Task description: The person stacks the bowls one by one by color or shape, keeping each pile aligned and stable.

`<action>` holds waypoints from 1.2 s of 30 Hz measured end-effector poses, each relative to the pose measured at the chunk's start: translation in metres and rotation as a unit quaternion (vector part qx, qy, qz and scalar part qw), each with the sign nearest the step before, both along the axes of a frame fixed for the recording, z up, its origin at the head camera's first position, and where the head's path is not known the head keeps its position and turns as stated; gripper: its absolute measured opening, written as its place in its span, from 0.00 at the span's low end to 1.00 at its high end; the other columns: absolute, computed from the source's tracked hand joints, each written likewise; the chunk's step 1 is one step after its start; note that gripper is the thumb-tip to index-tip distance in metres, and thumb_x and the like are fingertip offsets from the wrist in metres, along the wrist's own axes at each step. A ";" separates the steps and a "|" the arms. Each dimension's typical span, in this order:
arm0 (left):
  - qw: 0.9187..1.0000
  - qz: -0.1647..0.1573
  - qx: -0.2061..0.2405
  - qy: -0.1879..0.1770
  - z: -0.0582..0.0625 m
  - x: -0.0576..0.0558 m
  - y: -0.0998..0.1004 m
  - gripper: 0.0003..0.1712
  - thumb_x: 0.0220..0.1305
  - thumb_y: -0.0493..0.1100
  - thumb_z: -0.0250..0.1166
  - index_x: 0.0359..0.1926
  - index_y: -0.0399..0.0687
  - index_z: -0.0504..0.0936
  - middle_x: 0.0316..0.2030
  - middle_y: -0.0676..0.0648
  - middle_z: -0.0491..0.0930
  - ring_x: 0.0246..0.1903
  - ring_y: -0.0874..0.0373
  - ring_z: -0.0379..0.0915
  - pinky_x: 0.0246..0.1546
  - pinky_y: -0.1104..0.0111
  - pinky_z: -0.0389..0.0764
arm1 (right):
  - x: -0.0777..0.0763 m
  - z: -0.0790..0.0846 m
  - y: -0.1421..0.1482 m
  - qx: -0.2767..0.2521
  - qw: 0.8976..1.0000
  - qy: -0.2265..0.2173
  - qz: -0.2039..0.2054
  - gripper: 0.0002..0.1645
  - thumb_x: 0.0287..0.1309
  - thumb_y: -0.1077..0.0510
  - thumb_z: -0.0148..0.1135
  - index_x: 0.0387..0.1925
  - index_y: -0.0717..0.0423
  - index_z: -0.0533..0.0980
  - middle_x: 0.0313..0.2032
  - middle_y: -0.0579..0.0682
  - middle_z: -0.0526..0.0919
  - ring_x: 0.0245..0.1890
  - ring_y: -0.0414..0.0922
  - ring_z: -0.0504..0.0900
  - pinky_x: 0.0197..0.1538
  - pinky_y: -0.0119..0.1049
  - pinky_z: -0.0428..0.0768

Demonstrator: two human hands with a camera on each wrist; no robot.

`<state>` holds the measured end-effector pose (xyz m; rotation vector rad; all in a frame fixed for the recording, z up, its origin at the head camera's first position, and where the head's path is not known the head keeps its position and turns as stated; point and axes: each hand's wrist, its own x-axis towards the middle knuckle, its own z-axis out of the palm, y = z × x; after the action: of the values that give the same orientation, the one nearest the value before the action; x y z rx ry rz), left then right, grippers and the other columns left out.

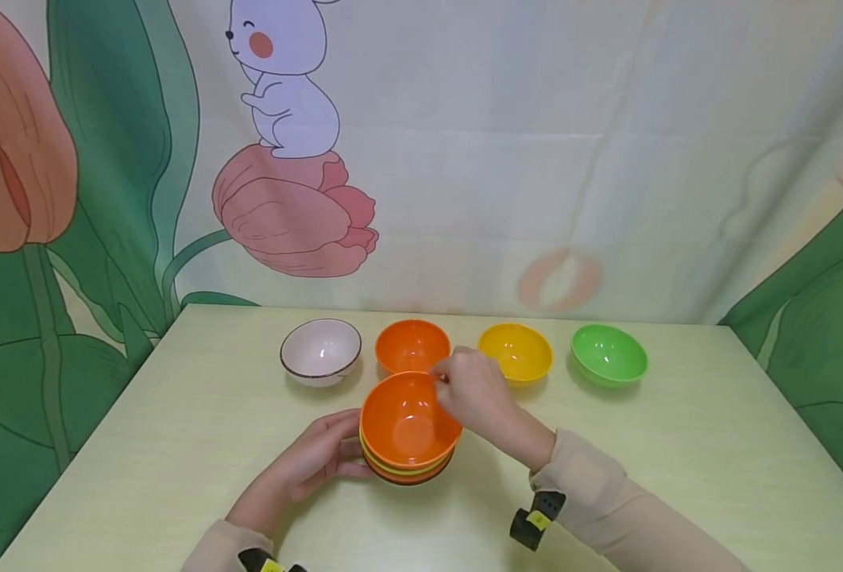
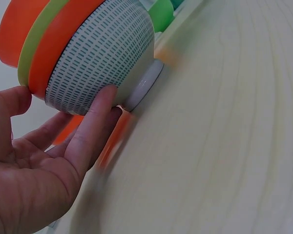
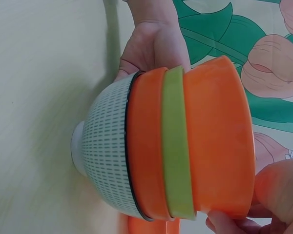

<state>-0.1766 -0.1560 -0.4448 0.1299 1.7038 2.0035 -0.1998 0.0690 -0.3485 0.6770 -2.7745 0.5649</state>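
Four nested bowls (image 3: 149,146), in front of an orange bowl (image 1: 412,345) near the far edge of the table (image 1: 736,445), are gripped by the left hand's (image 1: 324,453) spread fingers, the right hand (image 1: 480,393) pinching the topmost bowl's (image 1: 410,421) rim.

No lettering, brand or number can be read. The yellow label (image 1: 539,520) on the right wrist's black strap (image 1: 525,534) and the yellow patch (image 1: 272,566) on the left wrist's black band (image 1: 253,558) are too small to make out.
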 end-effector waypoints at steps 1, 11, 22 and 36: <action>1.000 0.000 0.000 0.000 0.000 0.000 0.000 0.36 0.65 0.57 0.53 0.64 0.36 0.62 0.53 0.42 0.76 0.44 0.51 0.78 0.43 0.56 0.80 | 0.000 0.000 0.000 0.000 1.000 0.000 0.000 0.11 0.46 0.67 0.59 0.30 0.56 0.85 0.27 0.51 0.82 0.21 0.40 0.70 0.19 0.25 0.67; 1.000 0.000 0.001 -0.002 -0.001 -0.001 0.000 0.37 0.64 0.58 0.54 0.64 0.37 0.63 0.53 0.42 0.75 0.45 0.51 0.78 0.44 0.56 0.80 | -0.004 -0.005 -0.001 0.001 1.000 0.001 -0.001 0.13 0.45 0.68 0.58 0.31 0.56 0.85 0.31 0.51 0.86 0.18 0.38 0.71 0.15 0.24 0.63; 1.000 -0.001 0.007 -0.001 -0.001 0.000 0.000 0.38 0.64 0.58 0.54 0.65 0.37 0.62 0.54 0.41 0.75 0.44 0.51 0.78 0.43 0.56 0.80 | -0.004 -0.008 -0.002 0.012 0.999 -0.028 -0.014 0.12 0.48 0.66 0.58 0.31 0.56 0.85 0.30 0.49 0.85 0.16 0.39 0.68 0.13 0.25 0.61; 1.000 0.000 0.010 -0.001 -0.001 0.000 0.000 0.37 0.64 0.57 0.54 0.64 0.36 0.62 0.51 0.43 0.77 0.43 0.51 0.79 0.42 0.56 0.80 | -0.004 -0.011 -0.001 0.027 1.000 -0.004 -0.003 0.11 0.49 0.66 0.58 0.29 0.55 0.86 0.20 0.46 0.79 0.12 0.39 0.64 0.13 0.24 0.59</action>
<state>-0.1765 -0.1564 -0.4458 0.1356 1.6821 2.0205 -0.2042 0.0679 -0.3598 0.6787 -2.8077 0.4933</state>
